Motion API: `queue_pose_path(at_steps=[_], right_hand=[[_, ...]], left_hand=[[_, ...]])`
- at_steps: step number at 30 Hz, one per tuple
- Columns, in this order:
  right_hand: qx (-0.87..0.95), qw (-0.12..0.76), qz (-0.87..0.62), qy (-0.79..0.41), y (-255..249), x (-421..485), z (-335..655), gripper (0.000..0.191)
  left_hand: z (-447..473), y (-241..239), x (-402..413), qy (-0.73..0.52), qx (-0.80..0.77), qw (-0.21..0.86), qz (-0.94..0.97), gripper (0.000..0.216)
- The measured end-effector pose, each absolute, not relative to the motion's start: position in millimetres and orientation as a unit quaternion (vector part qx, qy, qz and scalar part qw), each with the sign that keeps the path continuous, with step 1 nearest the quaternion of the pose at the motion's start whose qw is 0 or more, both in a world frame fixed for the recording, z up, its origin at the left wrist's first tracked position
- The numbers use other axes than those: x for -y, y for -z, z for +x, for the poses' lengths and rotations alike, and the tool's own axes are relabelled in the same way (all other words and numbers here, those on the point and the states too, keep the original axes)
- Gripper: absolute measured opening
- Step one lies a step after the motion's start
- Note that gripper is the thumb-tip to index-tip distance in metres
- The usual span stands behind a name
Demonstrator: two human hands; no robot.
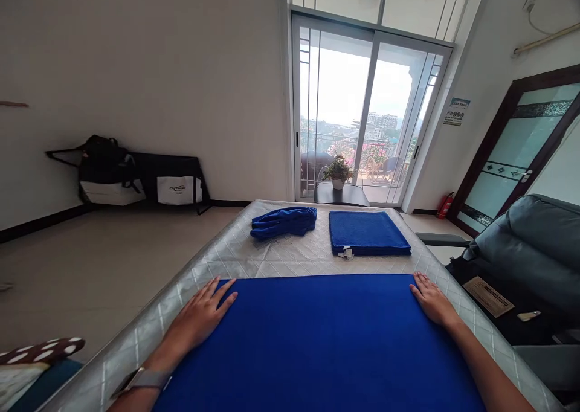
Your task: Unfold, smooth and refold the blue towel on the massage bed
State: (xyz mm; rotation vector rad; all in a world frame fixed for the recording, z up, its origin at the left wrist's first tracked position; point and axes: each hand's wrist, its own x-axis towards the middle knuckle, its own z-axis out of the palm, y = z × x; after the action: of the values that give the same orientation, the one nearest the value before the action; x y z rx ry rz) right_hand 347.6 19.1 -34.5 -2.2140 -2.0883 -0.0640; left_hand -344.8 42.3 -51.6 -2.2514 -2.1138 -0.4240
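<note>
A large blue cloth (317, 339) lies spread flat on the quilted mattress (226, 256), its near part running out of view at the bottom. My left hand (205, 308) rests on its far left corner with the fingers spread. On the far right corner lies my right hand (430, 298), fingers stretched forward and flat. Beyond the cloth, a flat stack of folded blue towels (369, 231) with white tags at its front edge sits to the right. A crumpled blue towel (284, 222) is at the far left.
Behind the mattress stands a black chair (342, 196) with a potted plant (338, 171), before a glass sliding door (335, 98). To the right is a dark armchair (534, 249). A low black frame (149, 163) with bags stands by the left wall.
</note>
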Motion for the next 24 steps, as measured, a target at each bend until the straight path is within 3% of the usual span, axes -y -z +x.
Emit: queue_pose_path(at_steps=[15,20,24], right_hand=[[0.63,0.023,-0.776,0.008,-16,-7,290,0.069],[0.704,0.029,-0.709,0.03,-26,-9,174,0.066],[0.819,0.084,-0.565,-0.047,-33,0,39,0.07]], left_hand=[[-325,26,-26,0.147,0.693,-0.005,-0.706,0.068],[-324,29,-26,0.173,0.683,0.005,-0.709,0.064],[-325,34,-28,0.173,0.684,0.017,-0.709,0.063]])
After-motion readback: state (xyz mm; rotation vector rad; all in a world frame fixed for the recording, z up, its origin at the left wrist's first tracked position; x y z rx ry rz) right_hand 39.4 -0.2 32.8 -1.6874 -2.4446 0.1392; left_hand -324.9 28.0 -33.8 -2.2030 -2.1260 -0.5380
